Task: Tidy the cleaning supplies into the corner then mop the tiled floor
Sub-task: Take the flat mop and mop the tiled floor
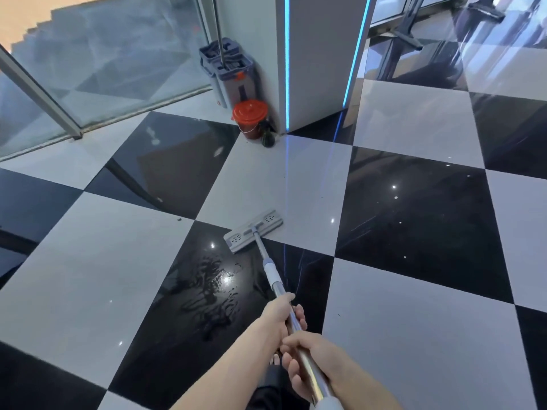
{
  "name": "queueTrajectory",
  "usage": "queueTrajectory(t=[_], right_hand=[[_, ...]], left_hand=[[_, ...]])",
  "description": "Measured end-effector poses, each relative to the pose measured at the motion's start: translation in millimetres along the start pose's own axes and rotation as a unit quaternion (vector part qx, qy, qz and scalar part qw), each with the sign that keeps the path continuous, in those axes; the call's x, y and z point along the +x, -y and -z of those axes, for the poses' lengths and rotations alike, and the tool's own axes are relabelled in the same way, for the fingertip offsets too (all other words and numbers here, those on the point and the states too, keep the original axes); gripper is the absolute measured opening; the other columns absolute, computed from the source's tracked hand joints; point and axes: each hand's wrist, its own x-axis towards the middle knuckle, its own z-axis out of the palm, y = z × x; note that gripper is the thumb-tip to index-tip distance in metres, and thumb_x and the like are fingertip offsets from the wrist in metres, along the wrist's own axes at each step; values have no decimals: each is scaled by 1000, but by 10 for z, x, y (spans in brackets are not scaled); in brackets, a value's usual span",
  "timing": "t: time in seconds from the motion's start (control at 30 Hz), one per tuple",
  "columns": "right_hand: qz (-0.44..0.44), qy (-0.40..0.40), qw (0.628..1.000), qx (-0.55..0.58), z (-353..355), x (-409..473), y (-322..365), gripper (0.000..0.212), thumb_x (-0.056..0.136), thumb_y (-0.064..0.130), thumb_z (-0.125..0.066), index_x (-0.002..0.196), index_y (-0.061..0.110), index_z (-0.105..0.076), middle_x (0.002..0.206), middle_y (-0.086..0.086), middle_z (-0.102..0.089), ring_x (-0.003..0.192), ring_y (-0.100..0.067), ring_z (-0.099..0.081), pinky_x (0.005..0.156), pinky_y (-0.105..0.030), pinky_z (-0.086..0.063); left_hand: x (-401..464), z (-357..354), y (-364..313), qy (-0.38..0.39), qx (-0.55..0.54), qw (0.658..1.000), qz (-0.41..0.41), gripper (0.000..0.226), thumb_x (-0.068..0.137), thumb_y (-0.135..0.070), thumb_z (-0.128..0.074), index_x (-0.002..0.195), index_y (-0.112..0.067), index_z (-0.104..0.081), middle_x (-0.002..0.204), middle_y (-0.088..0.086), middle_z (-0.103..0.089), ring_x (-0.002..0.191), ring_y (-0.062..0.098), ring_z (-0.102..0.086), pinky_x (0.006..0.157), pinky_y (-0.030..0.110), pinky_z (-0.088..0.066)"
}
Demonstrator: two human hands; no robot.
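Observation:
I hold a flat mop by its metal handle [273, 279] with both hands. My left hand [281, 316] grips the pole farther down, my right hand [307, 359] grips it nearer my body. The grey mop head [253, 230] lies flat on the black-and-white tiled floor [414, 335], across the seam of a black and a white tile. Wet streaks [213, 291] shine on the black tile left of the pole. In the corner stand a grey mop bucket [233, 75] with a second mop pole [217, 25] in it, a red lidded pail [250, 113] and a dark bottle [267, 137].
A white pillar [319, 54] with blue light strips rises behind the supplies. A glass wall with a metal frame [44, 93] runs along the left. Dark furniture legs [405, 37] stand at the far right. A small speck [179, 219] lies on a white tile.

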Motion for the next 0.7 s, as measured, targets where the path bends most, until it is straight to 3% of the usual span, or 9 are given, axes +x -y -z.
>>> queueTrajectory(t=[0.1, 0.2, 0.33, 0.47, 0.63, 0.7], right_hand=[[-11, 6, 1000, 19, -144, 8, 203, 28, 90, 12, -53, 64, 0, -57, 51, -10, -56, 29, -14, -50, 32, -15, -43], [-33, -4, 999, 6, -299, 50, 434, 21, 88, 13, -58, 74, -2, -61, 53, -12, -59, 31, -16, -52, 34, -17, -46], [-45, 9, 998, -47, -649, 141, 717, 16, 86, 13, -60, 87, -3, -59, 55, -14, -60, 36, -17, -53, 39, -20, -46], [-43, 30, 998, -24, -1102, 328, 1009, 14, 85, 11, -61, 85, -3, -57, 55, -14, -59, 40, -18, -53, 43, -21, -46], [-44, 13, 999, -23, -1350, 439, 1231, 13, 82, 11, -58, 72, 3, -58, 51, -6, -52, 38, -12, -47, 40, -17, -42], [-58, -1, 997, -48, -1355, 425, 1236, 10, 81, 11, -56, 77, 3, -60, 49, -4, -50, 34, -11, -43, 37, -15, -39]], left_hand=[[215, 24, -296, 52, -37, 998, 24, 19, 95, -13, -53, 78, -5, -49, 55, 5, -54, 26, 9, -41, 29, 13, -35], [425, 39, -698, 76, -60, 995, 35, 25, 94, -13, -54, 71, -4, -52, 48, 3, -55, 27, 8, -44, 28, 13, -33], [696, 142, -1383, 48, -55, 997, 19, 32, 95, -16, -57, 66, -10, -45, 37, -3, -42, 23, 6, -35, 28, 10, -29], [901, 334, -2078, 39, -45, 998, 20, 39, 95, -28, -56, 64, -12, -39, 35, -4, -36, 22, 5, -33, 27, 9, -29], [964, 401, -2416, 42, -49, 998, 5, 49, 97, -49, -43, 88, -1, -50, 32, -4, -34, 20, 4, -31, 25, 9, -27], [931, 408, -2348, 36, -70, 997, -3, 50, 97, -50, -43, 85, -2, -50, 33, -3, -35, 21, 5, -33, 26, 10, -29]])
